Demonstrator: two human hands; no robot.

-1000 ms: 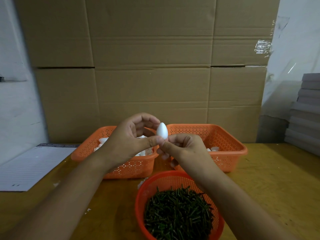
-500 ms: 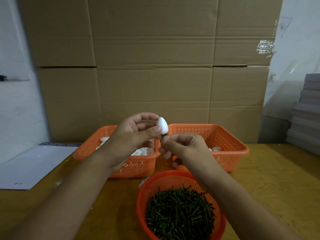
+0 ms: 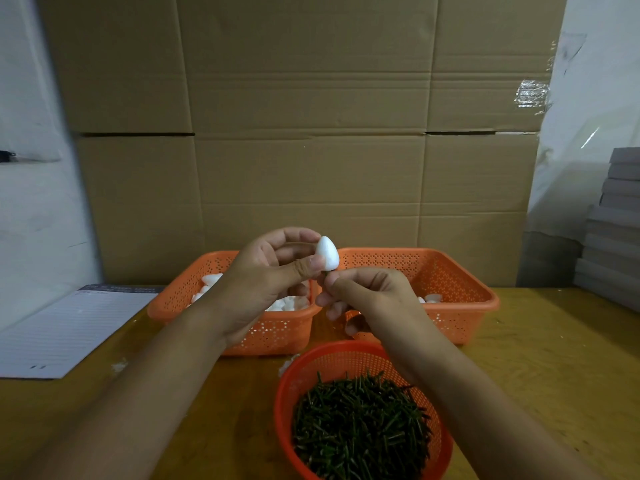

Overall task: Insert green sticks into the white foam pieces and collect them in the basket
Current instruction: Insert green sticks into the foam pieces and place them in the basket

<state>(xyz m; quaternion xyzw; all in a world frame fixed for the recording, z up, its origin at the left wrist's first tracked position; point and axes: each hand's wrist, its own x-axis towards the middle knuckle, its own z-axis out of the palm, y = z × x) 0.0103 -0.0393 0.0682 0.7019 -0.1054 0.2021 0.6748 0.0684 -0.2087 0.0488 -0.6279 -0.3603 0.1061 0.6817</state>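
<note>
My left hand [image 3: 266, 275] pinches a white egg-shaped foam piece [image 3: 327, 252] between thumb and fingers, held up above the baskets. Right under it, my right hand [image 3: 367, 292] pinches a green stick [image 3: 325, 271] whose tip meets the foam's flat bottom; most of the stick is hidden by my fingers. A round orange basket [image 3: 287, 393] full of green sticks [image 3: 360, 424] sits nearest me. Behind it on the left is a rectangular orange basket [image 3: 173, 303] with loose foam pieces [image 3: 287, 303]. The right orange basket [image 3: 471, 306] holds a few white pieces [image 3: 431, 298].
A lined paper pad [image 3: 69, 327] lies on the wooden table [image 3: 536, 358] at the left. A wall of cardboard boxes [image 3: 304, 133] stands right behind the baskets. Grey stacked sheets [image 3: 613, 230] rise at the far right. Small foam crumbs [image 3: 119, 366] lie near the pad.
The foam piece has tilted slightly and risen a little in my left hand. My right hand now sits just below it with the stick's end showing at the foam's base.
</note>
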